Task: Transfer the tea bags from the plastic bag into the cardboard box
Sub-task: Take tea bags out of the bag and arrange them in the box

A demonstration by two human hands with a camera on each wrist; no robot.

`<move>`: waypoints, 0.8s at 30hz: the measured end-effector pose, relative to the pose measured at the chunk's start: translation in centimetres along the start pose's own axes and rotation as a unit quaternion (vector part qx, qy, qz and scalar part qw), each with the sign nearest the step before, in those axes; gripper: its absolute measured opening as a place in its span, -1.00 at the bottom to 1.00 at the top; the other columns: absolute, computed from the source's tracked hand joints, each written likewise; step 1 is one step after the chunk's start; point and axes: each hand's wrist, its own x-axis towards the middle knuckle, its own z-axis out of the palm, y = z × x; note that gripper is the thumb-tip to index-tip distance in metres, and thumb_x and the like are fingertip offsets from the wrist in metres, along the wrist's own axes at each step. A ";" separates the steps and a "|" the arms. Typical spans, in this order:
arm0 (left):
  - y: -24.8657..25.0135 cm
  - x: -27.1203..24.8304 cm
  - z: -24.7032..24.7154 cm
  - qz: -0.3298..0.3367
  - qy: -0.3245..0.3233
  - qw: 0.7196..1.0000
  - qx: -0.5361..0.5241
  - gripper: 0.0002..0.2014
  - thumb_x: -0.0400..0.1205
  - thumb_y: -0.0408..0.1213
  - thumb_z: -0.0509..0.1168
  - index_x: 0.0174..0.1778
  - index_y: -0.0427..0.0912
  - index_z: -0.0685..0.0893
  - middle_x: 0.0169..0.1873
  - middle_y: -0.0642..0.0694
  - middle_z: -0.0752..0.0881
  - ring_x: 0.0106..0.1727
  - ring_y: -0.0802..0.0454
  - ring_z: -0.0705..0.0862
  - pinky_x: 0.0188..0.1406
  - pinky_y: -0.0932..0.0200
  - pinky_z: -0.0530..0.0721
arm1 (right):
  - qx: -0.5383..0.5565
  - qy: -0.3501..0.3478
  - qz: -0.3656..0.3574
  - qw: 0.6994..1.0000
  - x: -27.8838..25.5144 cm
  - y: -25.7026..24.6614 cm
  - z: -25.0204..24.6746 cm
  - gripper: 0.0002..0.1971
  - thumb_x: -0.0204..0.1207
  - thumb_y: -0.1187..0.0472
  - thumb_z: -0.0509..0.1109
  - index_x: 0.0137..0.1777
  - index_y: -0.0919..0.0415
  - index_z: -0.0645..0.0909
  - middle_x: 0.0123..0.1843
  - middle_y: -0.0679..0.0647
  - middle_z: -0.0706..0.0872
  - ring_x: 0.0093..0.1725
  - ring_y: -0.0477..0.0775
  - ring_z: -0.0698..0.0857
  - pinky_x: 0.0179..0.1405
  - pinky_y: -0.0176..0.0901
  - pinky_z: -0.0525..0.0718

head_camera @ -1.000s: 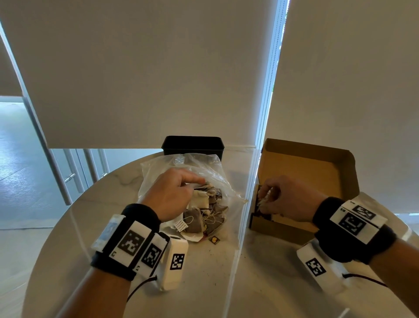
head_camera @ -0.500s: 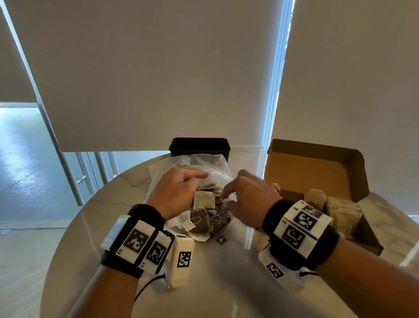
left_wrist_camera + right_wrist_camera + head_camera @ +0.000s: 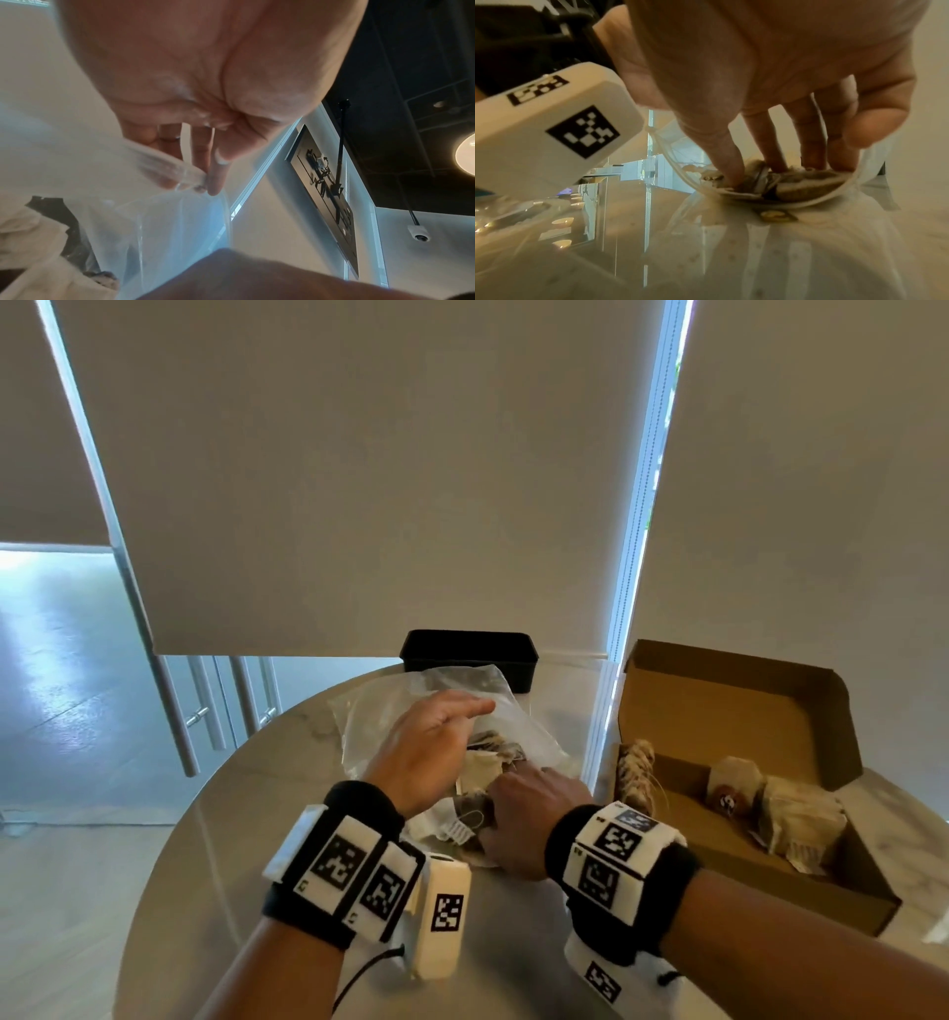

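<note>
A clear plastic bag point(image 3: 518, 726) lies on the round table, with a heap of tea bags point(image 3: 480, 773) in its mouth. My left hand point(image 3: 436, 747) pinches the bag's upper edge point(image 3: 180, 174) between thumb and fingers and holds it up. My right hand point(image 3: 529, 814) reaches into the mouth. In the right wrist view its thumb and fingers point(image 3: 813, 142) dig into the tea bags point(image 3: 808, 182) and pinch one. The open cardboard box point(image 3: 719, 711) stands to the right with several tea bags point(image 3: 801, 819) inside.
A black container point(image 3: 470, 654) stands right behind the plastic bag. A small dark tag point(image 3: 777, 216) lies on the table point(image 3: 246, 814) just before the bag's mouth. The table's curved edge runs close on the left; window blinds hang behind.
My right hand left the cardboard box, moved left and went down into the bag's mouth among the tea bags. The left hand kept its hold on the bag's edge.
</note>
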 end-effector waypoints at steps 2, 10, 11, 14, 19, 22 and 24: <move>-0.1 0.0 0.0 -0.001 0.002 1.000 -0.002 -0.61 0.67 -0.42 0.05 0.26 -0.04 0.68 0.32 0.12 0.60 0.29 0.29 0.47 0.28 0.34 0.34 | 0.005 -0.012 0.012 1.000 0.3 0.0 0.3 -0.79 0.49 0.02 0.33 -0.31 0.03 0.45 -0.10 0.02 0.60 -0.08 0.11 0.61 -0.10 -0.08 0.62; -0.2 -0.1 -0.1 -0.014 -0.007 1.000 0.001 -0.60 0.68 -0.40 0.03 0.31 -0.05 0.65 0.37 0.08 0.59 0.36 0.22 0.47 0.44 0.15 0.42 | 0.033 -0.026 0.016 0.999 0.6 0.7 0.4 -0.78 0.47 -0.04 0.37 0.05 0.02 0.65 -0.08 0.03 0.65 -0.10 0.08 0.67 -0.16 -0.09 0.69; -0.2 -0.1 -0.1 -0.014 -0.008 1.000 0.003 -0.60 0.68 -0.40 0.02 0.31 -0.05 0.65 0.37 0.07 0.59 0.38 0.21 0.48 0.45 0.13 0.42 | 0.035 -0.028 0.017 0.999 0.6 0.7 0.5 -0.79 0.47 -0.04 0.37 0.04 0.01 0.66 -0.10 0.02 0.67 -0.11 0.06 0.68 -0.14 -0.09 0.71; -0.3 -0.1 -0.1 -0.012 -0.008 1.000 0.007 -0.60 0.68 -0.41 0.02 0.32 -0.06 0.64 0.38 0.06 0.59 0.40 0.20 0.47 0.45 0.15 0.41 | 0.056 -0.034 0.026 0.998 0.9 1.0 0.6 -0.78 0.46 -0.03 0.40 0.05 0.00 0.68 -0.13 -0.02 0.70 -0.12 0.03 0.70 -0.11 -0.09 0.74; -0.4 0.0 -0.1 -0.005 -0.019 1.000 0.012 -0.60 0.68 -0.43 0.03 0.34 -0.09 0.63 0.40 0.04 0.57 0.42 0.21 0.45 0.34 0.32 0.33 | 0.094 -0.026 0.016 0.995 0.8 1.5 0.6 -0.91 0.45 0.04 0.46 -0.10 -0.01 0.68 -0.24 -0.09 0.59 -0.26 -0.08 0.59 -0.41 -0.32 0.52; -0.4 0.0 -0.2 -0.006 -0.022 1.000 0.010 -0.59 0.67 -0.43 0.03 0.33 -0.09 0.64 0.39 0.04 0.58 0.42 0.21 0.45 0.37 0.30 0.33 | 0.139 -0.001 0.013 0.990 0.7 2.0 0.4 -0.93 0.49 0.05 0.42 -0.22 -0.08 0.68 -0.16 -0.10 0.65 -0.17 -0.08 0.65 -0.30 -0.32 0.63; -0.4 -0.1 -0.2 -0.006 -0.022 1.000 0.011 -0.59 0.67 -0.42 0.03 0.33 -0.09 0.64 0.39 0.03 0.59 0.42 0.20 0.46 0.40 0.27 0.34 | 0.150 0.003 0.010 0.989 0.6 2.2 0.3 -0.95 0.48 0.03 0.45 -0.19 -0.08 0.70 -0.10 -0.09 0.69 -0.11 -0.07 0.68 -0.19 -0.29 0.68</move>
